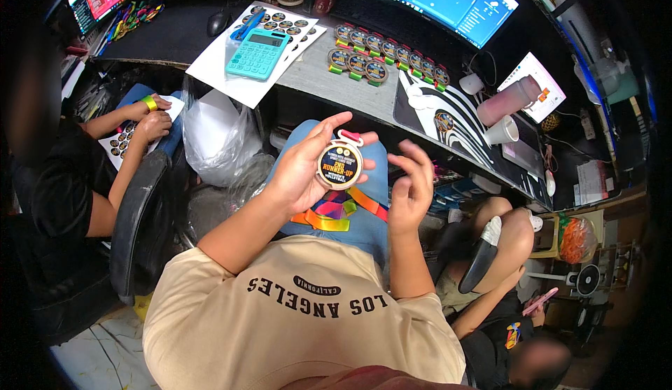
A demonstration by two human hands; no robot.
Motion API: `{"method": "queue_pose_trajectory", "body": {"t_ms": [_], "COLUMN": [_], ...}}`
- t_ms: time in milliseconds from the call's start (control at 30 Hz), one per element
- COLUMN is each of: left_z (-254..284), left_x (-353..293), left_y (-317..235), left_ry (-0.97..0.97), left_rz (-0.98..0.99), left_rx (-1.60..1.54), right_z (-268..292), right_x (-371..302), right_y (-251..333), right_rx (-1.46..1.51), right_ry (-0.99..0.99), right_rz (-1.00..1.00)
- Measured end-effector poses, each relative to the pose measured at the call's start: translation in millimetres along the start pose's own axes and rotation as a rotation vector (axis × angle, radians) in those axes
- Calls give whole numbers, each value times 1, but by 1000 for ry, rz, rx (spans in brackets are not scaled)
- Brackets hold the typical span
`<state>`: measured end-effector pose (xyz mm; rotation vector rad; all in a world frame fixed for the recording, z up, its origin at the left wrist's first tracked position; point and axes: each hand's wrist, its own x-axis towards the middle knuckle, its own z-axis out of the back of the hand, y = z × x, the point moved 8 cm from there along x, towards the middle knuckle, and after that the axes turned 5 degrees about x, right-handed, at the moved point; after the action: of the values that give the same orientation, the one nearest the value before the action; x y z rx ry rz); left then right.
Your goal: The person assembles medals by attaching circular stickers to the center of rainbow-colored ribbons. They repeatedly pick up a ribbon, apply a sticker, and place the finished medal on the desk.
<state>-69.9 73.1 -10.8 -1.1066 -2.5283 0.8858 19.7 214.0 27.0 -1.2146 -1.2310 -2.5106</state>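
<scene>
A round medal (pixel 339 166) with a black printed face and a pale rim lies in my left hand (pixel 302 169), held over my lap. Its ribbon loop is at the top, and a multicoloured ribbon (pixel 329 220) in orange, yellow and purple rests on my jeans below it. My right hand (pixel 411 190) is raised just right of the medal, apart from it, its fingers spread and slightly bent. Ahead on the desk (pixel 308 80), several similar medals (pixel 357 63) lie in two rows with their ribbons folded under them.
A teal calculator (pixel 256 54) and a blue cutter (pixel 248 25) sit on a sheet of round stickers (pixel 245 90). A pink tumbler (pixel 507 101) and white cup (pixel 501 131) stand right. Co-workers sit on both sides; the left one handles a sticker sheet (pixel 115 143). A plastic bag (pixel 220 138) hangs near my left.
</scene>
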Motion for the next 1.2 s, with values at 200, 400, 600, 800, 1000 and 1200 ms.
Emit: {"method": "queue_pose_trajectory", "body": {"t_ms": [200,400,600,800,1000,1200], "left_z": [-1,-22,-26,-26,-28,-37], "left_x": [1,-13,-16,-18,-21,-24], "left_y": [2,-6,-6,0,9,9], "left_ry": [-35,63,4,107,172,212], "left_rz": [-7,-261,-355,-240,-52,-41], "left_rx": [341,788,804,763,578,507], "right_z": [-87,-99,-92,-90,-98,-81], "right_x": [-55,-38,-19,-12,-13,31], "right_y": [-18,-13,4,5,6,-15], "right_rx": [1388,1529,1752,1633,1416,1549], "right_ry": [507,444,476,381,570,347], "right_rz": [-1095,-949,-792,-838,-870,-855]}}
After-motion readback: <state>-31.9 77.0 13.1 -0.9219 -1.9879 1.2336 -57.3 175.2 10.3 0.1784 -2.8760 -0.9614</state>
